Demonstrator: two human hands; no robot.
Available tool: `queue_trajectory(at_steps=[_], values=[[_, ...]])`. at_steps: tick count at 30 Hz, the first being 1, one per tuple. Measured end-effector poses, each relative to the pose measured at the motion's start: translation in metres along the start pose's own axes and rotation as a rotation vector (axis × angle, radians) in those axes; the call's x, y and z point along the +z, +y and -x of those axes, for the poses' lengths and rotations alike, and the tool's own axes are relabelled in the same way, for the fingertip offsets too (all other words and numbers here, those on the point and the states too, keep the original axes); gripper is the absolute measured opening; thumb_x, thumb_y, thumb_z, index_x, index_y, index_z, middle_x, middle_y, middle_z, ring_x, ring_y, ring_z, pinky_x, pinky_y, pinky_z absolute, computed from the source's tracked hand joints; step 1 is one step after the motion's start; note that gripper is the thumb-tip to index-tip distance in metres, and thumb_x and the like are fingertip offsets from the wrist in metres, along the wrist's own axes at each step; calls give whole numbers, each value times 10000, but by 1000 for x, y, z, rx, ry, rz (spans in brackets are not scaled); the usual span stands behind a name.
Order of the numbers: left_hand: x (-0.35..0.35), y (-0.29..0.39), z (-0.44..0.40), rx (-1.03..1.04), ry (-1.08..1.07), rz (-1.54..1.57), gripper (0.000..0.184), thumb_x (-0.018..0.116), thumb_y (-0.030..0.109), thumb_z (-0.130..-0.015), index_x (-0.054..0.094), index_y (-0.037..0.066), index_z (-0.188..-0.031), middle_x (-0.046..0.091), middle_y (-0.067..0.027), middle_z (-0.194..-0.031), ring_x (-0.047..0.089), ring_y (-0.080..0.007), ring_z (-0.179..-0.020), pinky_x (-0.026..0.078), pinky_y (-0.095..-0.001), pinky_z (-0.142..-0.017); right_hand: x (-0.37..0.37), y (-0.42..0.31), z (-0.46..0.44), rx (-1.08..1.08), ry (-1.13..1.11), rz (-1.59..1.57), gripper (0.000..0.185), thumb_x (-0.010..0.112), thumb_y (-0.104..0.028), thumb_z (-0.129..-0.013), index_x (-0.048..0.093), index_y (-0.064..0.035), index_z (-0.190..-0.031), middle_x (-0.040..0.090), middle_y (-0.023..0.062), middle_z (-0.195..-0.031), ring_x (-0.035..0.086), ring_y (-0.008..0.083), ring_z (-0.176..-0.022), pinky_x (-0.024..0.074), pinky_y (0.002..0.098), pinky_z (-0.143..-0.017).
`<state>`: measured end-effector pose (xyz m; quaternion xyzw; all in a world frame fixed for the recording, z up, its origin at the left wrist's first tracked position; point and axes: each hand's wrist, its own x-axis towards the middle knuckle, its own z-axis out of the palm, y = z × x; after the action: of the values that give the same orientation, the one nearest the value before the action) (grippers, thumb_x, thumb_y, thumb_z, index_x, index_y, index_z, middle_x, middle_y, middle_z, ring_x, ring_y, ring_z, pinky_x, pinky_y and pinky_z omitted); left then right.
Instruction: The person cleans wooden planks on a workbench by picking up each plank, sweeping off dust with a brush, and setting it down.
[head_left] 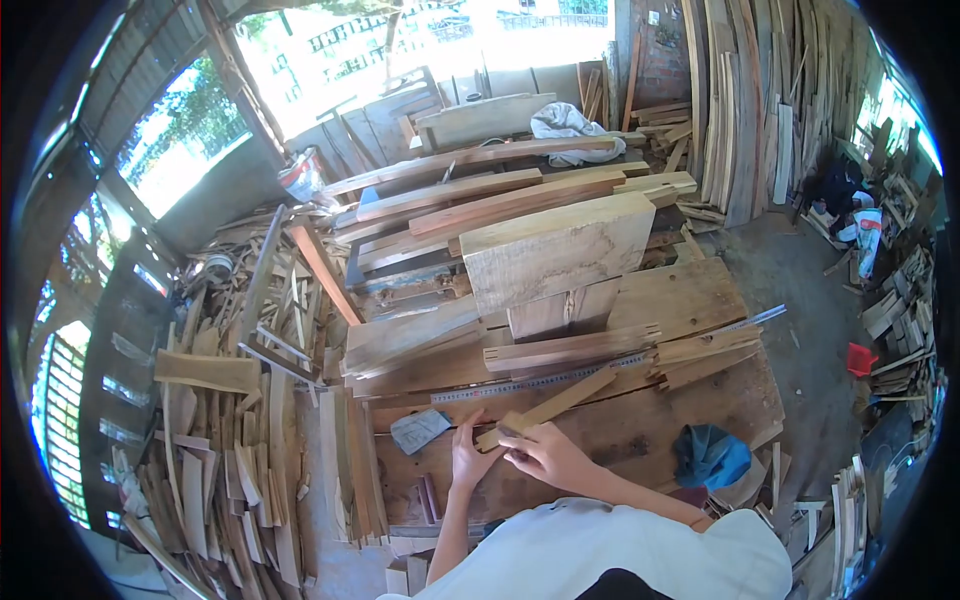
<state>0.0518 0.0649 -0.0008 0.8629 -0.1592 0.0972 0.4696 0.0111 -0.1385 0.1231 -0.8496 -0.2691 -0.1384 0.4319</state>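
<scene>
Pale tan wood strip [572,397], straight and narrow, is being held lower centre of frame, over the bench [612,437]; long axis is running diagonally, one end pointing upper right, other lower left. Left hand [470,457] and right hand [545,453] are clamping it, each grip closing on its lower-left part. Counting one held strip, one marked rule [500,388], one grey cloth [420,431] lower left, one blue cloth [713,457] lower right
</scene>
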Motion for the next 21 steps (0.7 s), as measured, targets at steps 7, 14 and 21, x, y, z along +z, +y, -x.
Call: queue_trajectory(at_steps=[7,14,21], values=[[-1,3,0,-16,8,10,859,887,119,-598,513,69,-1370,678,-103,-1145,637,-306,-1069,502,-428,-945,-10,24,3,363,48,-380,247,717,-172,-917,705,1,-1094,723,126,-916,673,111,-794,525,278,-669],[-3,14,-3,-22,12,-38,830,914,185,-624,523,57,-1345,684,-104,-1111,633,-300,-1055,505,-431,-940,-64,76,21,618,371,-190,182,711,-153,-912,711,19,-970,674,64,-765,553,71,-651,454,252,-584],[-4,16,-4,20,16,-70,761,913,218,-646,563,58,-1302,683,-114,-1087,632,-310,-1040,503,-440,-929,-107,62,13,441,479,312,121,718,-101,-853,687,-26,-942,619,75,-715,586,210,-641,446,328,-651]])
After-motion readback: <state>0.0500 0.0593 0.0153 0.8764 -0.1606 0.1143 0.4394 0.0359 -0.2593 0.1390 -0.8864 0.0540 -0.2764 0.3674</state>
